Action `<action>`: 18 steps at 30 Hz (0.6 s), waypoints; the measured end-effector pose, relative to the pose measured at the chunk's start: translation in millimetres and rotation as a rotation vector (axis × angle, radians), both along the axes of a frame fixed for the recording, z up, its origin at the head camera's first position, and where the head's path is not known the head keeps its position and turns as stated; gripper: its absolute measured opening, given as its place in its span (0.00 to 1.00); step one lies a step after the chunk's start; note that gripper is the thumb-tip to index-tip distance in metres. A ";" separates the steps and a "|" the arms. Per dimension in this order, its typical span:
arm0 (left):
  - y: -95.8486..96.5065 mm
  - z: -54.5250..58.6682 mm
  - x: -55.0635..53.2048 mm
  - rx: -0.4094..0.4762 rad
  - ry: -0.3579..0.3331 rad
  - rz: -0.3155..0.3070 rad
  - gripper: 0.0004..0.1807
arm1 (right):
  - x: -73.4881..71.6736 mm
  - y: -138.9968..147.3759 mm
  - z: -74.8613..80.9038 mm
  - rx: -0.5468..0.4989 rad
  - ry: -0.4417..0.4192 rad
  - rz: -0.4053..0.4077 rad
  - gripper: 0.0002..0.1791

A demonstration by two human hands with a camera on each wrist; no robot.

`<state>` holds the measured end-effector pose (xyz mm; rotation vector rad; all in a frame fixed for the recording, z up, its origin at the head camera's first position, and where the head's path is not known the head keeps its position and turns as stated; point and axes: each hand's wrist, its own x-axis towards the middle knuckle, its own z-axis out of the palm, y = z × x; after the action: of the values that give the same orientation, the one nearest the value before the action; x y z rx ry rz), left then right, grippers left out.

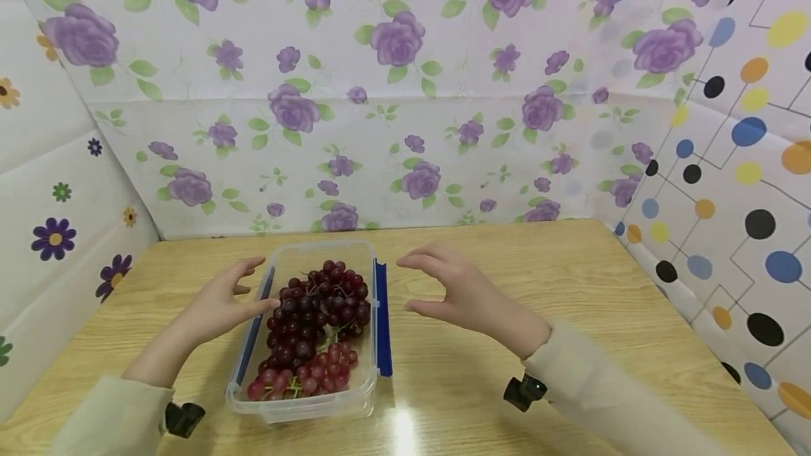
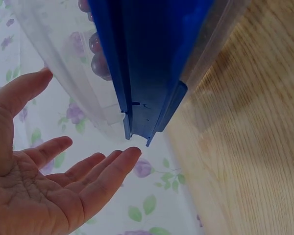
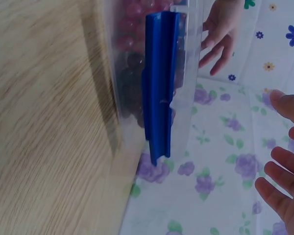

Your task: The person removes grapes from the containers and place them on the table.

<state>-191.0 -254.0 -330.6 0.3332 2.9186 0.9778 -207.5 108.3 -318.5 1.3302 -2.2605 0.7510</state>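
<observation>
A clear plastic container [image 1: 317, 410] without a lid on it stands on the table, left of centre in the head view. Dark red grapes [image 1: 294, 333] fill much of it, with a lighter red bunch [image 1: 326, 371] at the near end. Blue latch flaps hang down its long sides, a right one [image 1: 383, 322] and a left one [image 2: 152, 49]. My left hand [image 1: 218, 307] is beside the left wall, fingers spread, thumb tip by the rim; contact is unclear. My right hand [image 1: 456, 287] hovers right of the right flap, fingers apart, holding nothing.
The container rests on a wood-grain table [image 1: 507, 385]. Behind it rises a wall covering with purple flowers [image 1: 405, 139]. A flower-patterned sheet [image 1: 38, 181] bounds the left, a dotted one [image 1: 728, 181] the right. Each wrist wears a small black camera, such as the right one [image 1: 524, 391].
</observation>
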 end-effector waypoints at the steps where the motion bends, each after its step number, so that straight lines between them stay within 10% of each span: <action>1: 0.1 -0.6 0.2 0.001 -0.004 0.003 0.45 | 1.4 -2.1 0.3 0.002 -0.002 0.007 0.28; 18: -4.3 -9.4 4.3 0.074 -0.063 0.043 0.43 | 12.7 -33.2 -2.1 0.069 -0.050 0.062 0.29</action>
<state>-186.7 -258.3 -340.0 0.2391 2.8503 1.0830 -194.8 75.1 -320.7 1.4346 -2.3119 0.7414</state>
